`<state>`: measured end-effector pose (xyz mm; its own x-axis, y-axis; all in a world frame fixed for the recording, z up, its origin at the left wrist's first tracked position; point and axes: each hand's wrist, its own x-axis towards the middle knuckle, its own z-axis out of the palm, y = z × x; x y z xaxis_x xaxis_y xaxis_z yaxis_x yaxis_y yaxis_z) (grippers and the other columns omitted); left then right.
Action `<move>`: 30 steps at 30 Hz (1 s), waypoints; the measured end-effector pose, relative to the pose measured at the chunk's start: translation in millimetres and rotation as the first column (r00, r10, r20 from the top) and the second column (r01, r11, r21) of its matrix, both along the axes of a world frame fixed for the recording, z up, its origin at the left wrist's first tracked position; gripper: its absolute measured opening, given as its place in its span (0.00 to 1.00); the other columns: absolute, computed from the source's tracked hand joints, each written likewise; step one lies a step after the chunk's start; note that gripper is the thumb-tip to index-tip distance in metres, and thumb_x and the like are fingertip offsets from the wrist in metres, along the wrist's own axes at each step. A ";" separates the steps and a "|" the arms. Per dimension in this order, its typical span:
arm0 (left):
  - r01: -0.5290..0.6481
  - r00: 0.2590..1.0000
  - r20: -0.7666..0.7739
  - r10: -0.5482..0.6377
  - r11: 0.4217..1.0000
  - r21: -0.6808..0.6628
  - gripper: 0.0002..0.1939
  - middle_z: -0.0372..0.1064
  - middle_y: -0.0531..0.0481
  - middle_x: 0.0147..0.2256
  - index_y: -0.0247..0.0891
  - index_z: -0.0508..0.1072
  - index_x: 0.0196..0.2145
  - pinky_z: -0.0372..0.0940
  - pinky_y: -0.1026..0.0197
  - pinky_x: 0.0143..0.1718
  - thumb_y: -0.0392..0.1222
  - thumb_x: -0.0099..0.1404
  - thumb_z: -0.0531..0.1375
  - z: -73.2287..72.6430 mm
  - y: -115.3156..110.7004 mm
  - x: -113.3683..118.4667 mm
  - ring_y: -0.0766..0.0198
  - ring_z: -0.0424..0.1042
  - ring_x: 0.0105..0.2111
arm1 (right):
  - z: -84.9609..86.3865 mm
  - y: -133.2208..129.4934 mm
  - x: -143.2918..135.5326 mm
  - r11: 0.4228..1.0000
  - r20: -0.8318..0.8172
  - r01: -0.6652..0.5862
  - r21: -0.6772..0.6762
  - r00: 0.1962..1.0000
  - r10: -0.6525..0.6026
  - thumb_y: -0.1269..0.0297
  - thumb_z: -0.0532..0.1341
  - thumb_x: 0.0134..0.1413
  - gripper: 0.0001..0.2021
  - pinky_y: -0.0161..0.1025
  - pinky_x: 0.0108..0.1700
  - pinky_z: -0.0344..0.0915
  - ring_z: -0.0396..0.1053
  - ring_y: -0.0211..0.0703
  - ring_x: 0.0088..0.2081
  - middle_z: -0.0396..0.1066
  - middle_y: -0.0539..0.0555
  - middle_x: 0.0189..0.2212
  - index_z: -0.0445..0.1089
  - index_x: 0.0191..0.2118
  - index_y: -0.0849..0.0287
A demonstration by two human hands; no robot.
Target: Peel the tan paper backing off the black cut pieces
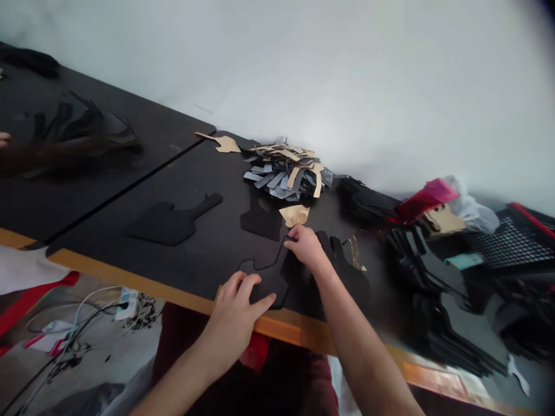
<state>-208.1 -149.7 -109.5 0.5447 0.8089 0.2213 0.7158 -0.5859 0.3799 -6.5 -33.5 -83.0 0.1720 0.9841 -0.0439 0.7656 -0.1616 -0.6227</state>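
Note:
A black cut-out piece [271,277] with a narrow arm lies flat on the dark table [208,242] near its front edge. My left hand [243,303] rests on its lower left part, fingers spread. At the tip of its narrow arm, my right hand [306,245] pinches with thumb and forefinger. Just beyond those fingers lies a small tan piece [295,215]. Another black piece [173,222] with a thin arm lies to the left, and a dark piece [262,222] lies behind my hands. More black pieces [347,271] lie right of my right wrist.
A heap of tan and grey strips [288,170] sits by the wall. Stacks of black pieces [468,329], a pink packet [427,200] and a black basket [511,237] stand right. Another person's fingers [4,138] show at far left, near blurred dark strips [82,124].

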 end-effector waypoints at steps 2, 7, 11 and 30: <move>0.015 1.000 0.019 -0.015 1.000 0.001 0.31 0.52 0.42 0.51 0.49 0.71 0.49 0.59 0.42 0.46 0.22 0.51 0.53 0.1 -0.4 -0.7 0.44 0.52 0.51 | 0.7 1.7 0.2 1.000 -0.058 0.004 0.002 0.998 -0.004 0.76 0.66 0.35 0.10 0.38 0.39 0.60 0.62 0.40 0.32 0.62 0.47 0.26 0.65 0.26 0.58; 0.022 0.985 0.170 -0.014 0.999 -0.042 0.28 0.47 0.43 0.55 0.48 0.69 0.51 0.56 0.42 0.52 0.24 0.57 0.50 4.7 3.3 -9.0 0.46 0.50 0.55 | 8.7 -1.8 -0.7 0.999 -0.327 -0.027 -0.030 0.945 0.016 0.76 0.63 0.35 0.10 0.38 0.35 0.63 0.63 0.38 0.28 0.60 0.45 0.23 0.65 0.27 0.58; -0.208 0.850 0.423 0.314 0.938 -0.277 0.29 0.53 0.40 0.54 0.43 0.55 0.60 0.54 0.44 0.55 0.38 0.61 0.55 13.2 17.1 -17.0 0.50 0.55 0.56 | 31.9 -10.4 0.0 0.989 -0.607 -0.145 -0.006 0.787 0.111 0.66 0.63 0.38 0.09 0.37 0.30 0.67 0.65 0.37 0.27 0.64 0.47 0.25 0.67 0.31 0.58; -0.168 0.363 0.667 0.651 0.750 -0.640 0.19 0.68 0.44 0.51 0.38 0.66 0.51 0.56 0.52 0.55 0.44 0.63 0.54 15.2 13.1 5.0 0.55 0.65 0.52 | 5.0 -89.3 -11.5 0.997 -0.615 -0.074 -0.014 0.787 0.050 0.50 0.62 0.48 0.17 0.34 0.27 0.66 0.68 0.41 0.29 0.73 0.53 0.31 0.75 0.37 0.59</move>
